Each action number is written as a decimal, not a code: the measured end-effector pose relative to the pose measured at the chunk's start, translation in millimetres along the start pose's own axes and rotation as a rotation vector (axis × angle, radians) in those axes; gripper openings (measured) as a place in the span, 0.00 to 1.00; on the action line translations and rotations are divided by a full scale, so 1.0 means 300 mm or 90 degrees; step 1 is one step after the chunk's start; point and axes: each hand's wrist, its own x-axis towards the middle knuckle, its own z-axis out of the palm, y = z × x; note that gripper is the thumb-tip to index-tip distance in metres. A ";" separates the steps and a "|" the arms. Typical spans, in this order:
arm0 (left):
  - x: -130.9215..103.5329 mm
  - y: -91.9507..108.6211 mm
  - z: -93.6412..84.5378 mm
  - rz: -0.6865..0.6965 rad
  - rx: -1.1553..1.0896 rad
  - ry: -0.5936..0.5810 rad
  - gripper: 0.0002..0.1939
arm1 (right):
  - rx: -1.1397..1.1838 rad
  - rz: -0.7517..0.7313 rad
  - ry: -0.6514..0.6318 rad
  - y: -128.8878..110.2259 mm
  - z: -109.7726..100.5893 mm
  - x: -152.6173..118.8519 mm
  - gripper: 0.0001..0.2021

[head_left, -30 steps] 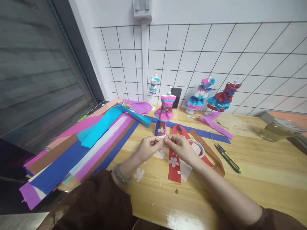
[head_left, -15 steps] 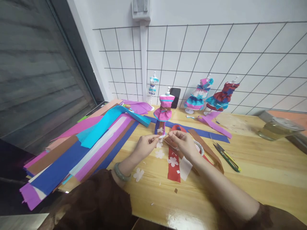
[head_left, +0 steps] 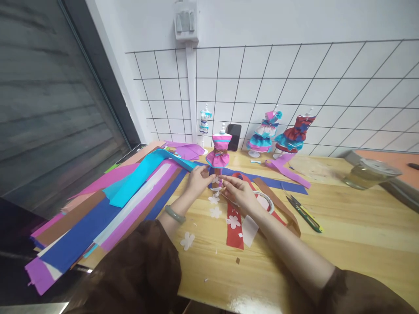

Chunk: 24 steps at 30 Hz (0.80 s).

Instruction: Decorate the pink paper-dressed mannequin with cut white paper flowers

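Observation:
A small dress form in a pink crepe-paper dress (head_left: 220, 150), with blue trim and a brown bow, stands upright in front of me. My left hand (head_left: 197, 182) is closed at the lower left of its skirt, thumb and fingers together. On the other side my right hand (head_left: 239, 192) is pinched just below the skirt. What lies between the fingers of either hand is too small to make out. White paper flowers (head_left: 215, 212) lie below my hands, and one more white flower (head_left: 233, 222) rests on a red paper strip (head_left: 235, 242).
Coloured crepe strips (head_left: 81, 224) pile up on the left. Green-handled snips (head_left: 306, 214) and a tape roll (head_left: 270, 201) lie right of my hands. Three other dress forms, including a red-and-blue one (head_left: 296, 135), and a phone (head_left: 234, 136) stand by the wall. A covered glass bowl (head_left: 369, 174) sits far right.
Both hands have moved forward, closer to the pink dress; my left hand has risen to the skirt's side. The view has tilted slightly upward and shifted right.

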 end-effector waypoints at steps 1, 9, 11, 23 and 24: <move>0.006 -0.002 0.005 0.012 -0.003 -0.002 0.17 | 0.002 -0.007 -0.010 0.018 -0.001 0.011 0.23; 0.013 -0.008 0.026 0.006 -0.111 -0.034 0.13 | -0.029 -0.063 -0.040 0.119 0.007 0.077 0.24; 0.012 -0.007 0.030 0.002 -0.131 -0.040 0.12 | -0.034 -0.066 -0.038 0.120 0.010 0.082 0.24; 0.006 -0.022 0.052 -0.009 -0.262 -0.077 0.14 | 0.019 -0.031 -0.021 0.099 0.018 0.090 0.25; 0.005 -0.021 0.053 -0.008 -0.266 -0.079 0.13 | 0.015 -0.031 -0.020 0.098 0.017 0.090 0.24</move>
